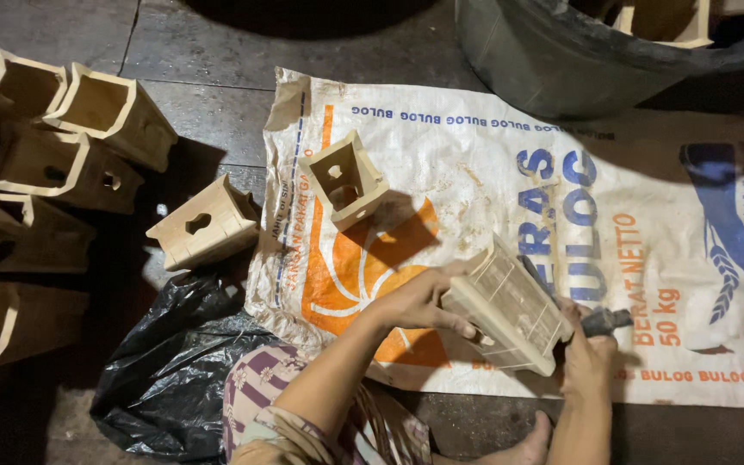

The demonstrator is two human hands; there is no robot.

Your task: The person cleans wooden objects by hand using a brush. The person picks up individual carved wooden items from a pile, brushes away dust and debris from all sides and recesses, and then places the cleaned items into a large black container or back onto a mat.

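My left hand [424,301] grips one end of a small open wooden box [510,306] with pencil lines on its side, held tilted above a white printed sack [492,172]. My right hand [592,357] is closed around a dark-handled tool [606,321] pressed against the box's right side; the tool's tip is hidden behind the box. Another small wooden box with round holes [344,179] lies on the sack, up and to the left of my hands.
Several similar wooden boxes [71,146] are piled at the left on the dark floor, one [204,224] lying by the sack's edge. A black plastic bag [174,362] sits lower left. A large grey tub [561,60] holding more boxes stands at the top right.
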